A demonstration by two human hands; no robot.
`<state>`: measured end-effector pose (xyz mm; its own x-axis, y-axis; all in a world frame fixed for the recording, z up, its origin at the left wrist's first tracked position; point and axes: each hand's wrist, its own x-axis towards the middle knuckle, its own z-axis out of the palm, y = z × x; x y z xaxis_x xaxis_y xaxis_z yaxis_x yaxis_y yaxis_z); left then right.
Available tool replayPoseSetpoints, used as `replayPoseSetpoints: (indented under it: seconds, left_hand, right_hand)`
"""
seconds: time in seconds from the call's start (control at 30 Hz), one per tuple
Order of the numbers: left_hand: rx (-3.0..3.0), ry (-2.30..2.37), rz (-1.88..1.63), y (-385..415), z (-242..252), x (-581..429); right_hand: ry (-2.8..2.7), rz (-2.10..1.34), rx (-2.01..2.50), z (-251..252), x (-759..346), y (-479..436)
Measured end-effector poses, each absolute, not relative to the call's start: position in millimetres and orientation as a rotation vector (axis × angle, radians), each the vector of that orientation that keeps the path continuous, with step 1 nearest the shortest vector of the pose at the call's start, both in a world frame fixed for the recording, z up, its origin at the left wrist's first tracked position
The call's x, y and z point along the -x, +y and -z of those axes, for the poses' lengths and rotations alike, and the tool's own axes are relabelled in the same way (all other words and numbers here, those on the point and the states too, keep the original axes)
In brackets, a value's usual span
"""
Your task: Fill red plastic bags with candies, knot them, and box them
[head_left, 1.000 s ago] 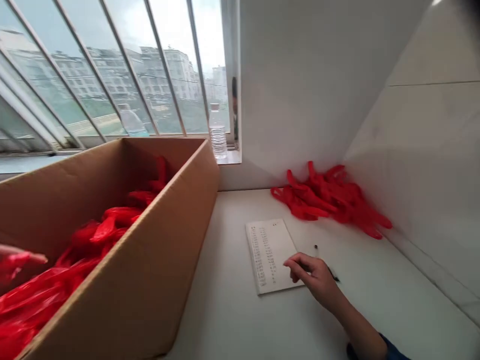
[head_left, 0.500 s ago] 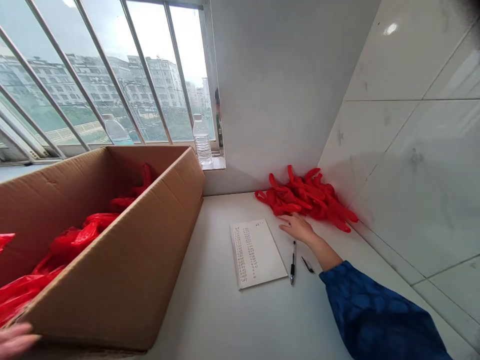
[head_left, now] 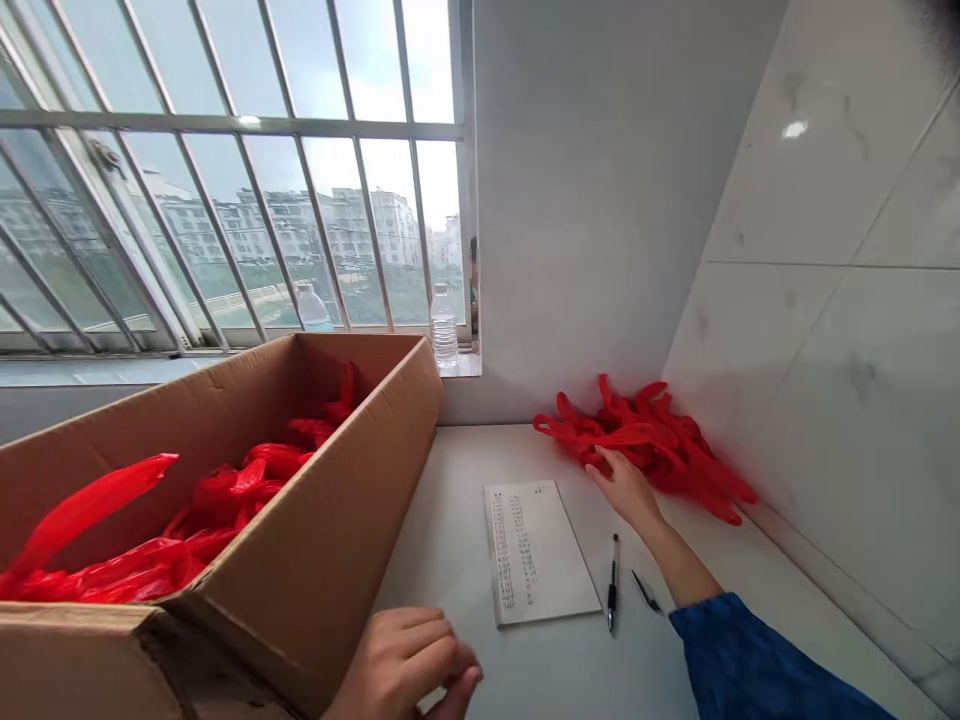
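Note:
My right hand (head_left: pixel 628 486), in a blue sleeve, reaches across the white counter and its fingers touch the near edge of a pile of red plastic bags (head_left: pixel 654 441) in the far corner. Whether the fingers grip a bag is hidden. My left hand (head_left: pixel 409 668) rests at the bottom edge beside the near corner of a big cardboard box (head_left: pixel 315 560), fingers curled loosely with nothing seen in them. The box holds more red plastic bags (head_left: pixel 187 520). A printed sheet (head_left: pixel 536 550) and a black pen (head_left: pixel 613 582) lie between my hands.
The white counter (head_left: pixel 465 480) ends at a tiled wall on the right and a plain wall behind. A small dark pen cap (head_left: pixel 645 592) lies by the pen. A water bottle (head_left: pixel 444 328) stands on the sill of a barred window (head_left: pixel 225 200).
My right hand left the sheet and pen and reached forward to the red pile. My left hand moved from the box's left side to its near right corner. The view tilted up.

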<state>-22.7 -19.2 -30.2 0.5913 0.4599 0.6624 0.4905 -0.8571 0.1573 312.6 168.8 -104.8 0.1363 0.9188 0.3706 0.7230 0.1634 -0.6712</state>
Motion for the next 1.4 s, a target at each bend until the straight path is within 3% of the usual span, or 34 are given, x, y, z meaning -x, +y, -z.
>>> replayPoseSetpoints:
  seconds: [0.13,0.33,0.57,0.7,1.4]
  left_hand:
    - [2.865,-1.158,1.240,14,31,-2]
    - [2.732,-1.533,1.537,68,25,-34]
    - [2.835,-1.706,0.848,87,64,-33]
    - [2.904,-1.676,0.682,89,74,-29]
    - [2.807,-1.697,0.606,90,74,-36]
  right_hand:
    - [-1.602,-0.342,1.350,84,-298,145]
    - [-1.471,-0.681,1.035,82,-255,106]
    - [-1.653,-0.561,1.212,123,-247,102]
    - [-1.766,-0.415,1.331,130,-251,99]
    - [-1.973,-0.296,1.083,127,-246,90]
